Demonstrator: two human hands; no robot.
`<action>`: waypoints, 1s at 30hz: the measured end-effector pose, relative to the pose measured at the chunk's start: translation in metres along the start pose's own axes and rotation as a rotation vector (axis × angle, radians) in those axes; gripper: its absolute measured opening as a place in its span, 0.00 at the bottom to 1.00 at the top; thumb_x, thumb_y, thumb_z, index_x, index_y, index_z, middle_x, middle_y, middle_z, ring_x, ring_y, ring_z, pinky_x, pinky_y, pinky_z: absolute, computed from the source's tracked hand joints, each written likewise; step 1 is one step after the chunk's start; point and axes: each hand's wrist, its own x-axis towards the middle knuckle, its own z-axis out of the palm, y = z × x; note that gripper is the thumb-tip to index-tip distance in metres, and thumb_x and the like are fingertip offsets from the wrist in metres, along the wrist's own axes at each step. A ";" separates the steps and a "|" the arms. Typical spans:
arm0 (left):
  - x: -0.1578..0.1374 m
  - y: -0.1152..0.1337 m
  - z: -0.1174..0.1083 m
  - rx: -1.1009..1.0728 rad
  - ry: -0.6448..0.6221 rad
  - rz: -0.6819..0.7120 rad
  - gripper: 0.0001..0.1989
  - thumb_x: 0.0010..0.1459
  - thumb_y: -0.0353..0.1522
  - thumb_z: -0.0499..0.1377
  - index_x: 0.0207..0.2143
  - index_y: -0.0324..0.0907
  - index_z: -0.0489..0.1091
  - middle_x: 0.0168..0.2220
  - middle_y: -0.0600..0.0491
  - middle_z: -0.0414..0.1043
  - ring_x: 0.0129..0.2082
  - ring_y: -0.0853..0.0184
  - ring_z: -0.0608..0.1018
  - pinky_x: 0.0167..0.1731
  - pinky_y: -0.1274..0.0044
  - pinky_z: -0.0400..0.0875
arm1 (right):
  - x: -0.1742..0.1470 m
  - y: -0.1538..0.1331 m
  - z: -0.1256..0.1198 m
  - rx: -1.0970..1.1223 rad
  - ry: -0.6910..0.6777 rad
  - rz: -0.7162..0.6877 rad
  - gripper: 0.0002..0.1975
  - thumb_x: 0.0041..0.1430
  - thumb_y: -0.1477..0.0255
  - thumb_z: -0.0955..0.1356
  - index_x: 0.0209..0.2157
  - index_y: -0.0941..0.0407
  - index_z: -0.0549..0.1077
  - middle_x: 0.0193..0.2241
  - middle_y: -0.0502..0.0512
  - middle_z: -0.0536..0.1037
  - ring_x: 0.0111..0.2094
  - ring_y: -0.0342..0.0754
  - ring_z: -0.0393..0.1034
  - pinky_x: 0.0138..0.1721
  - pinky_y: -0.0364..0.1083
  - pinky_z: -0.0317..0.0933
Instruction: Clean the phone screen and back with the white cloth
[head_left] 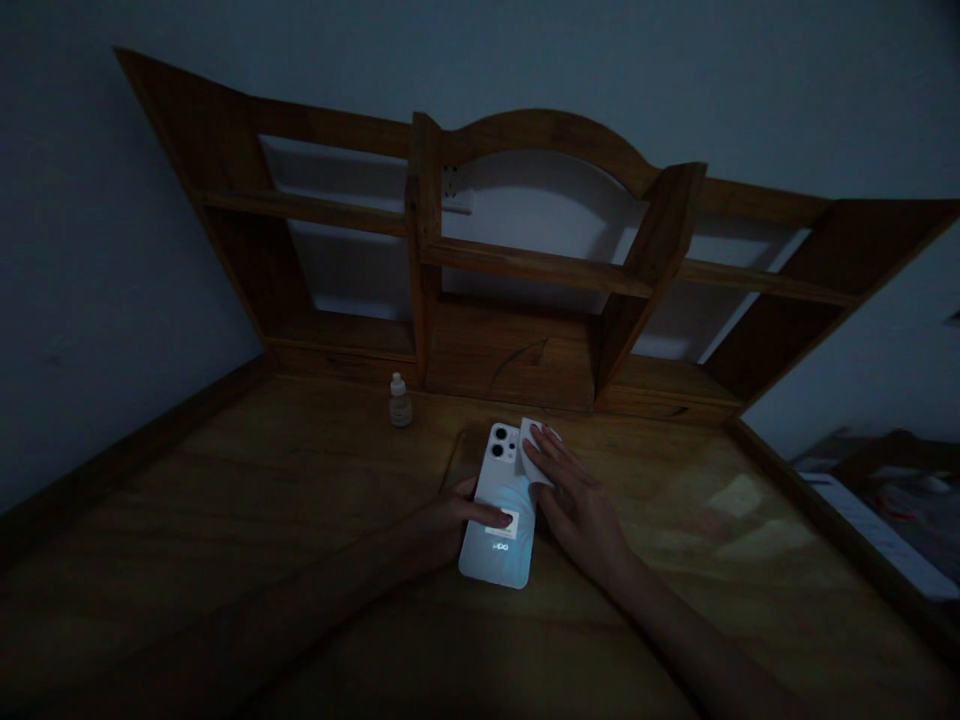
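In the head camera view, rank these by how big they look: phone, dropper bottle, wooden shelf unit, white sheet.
1. wooden shelf unit
2. phone
3. white sheet and dropper bottle, unranked: the right hand partly covers the sheet.

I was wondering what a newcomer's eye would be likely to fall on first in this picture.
Probably the pale phone, bright against the dim room, gripped back side up in the left hand, with the right hand laying a white cloth at its upper right edge. Next might come the arched wooden shelf unit behind, then the small bottle left of the phone.
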 end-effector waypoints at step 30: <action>-0.002 0.003 0.006 -0.022 0.008 -0.008 0.27 0.41 0.22 0.69 0.46 0.36 0.71 0.42 0.46 0.76 0.45 0.55 0.76 0.49 0.64 0.66 | -0.001 0.000 -0.001 0.017 -0.038 0.012 0.29 0.66 0.76 0.59 0.66 0.47 0.55 0.69 0.48 0.48 0.70 0.53 0.40 0.68 0.62 0.43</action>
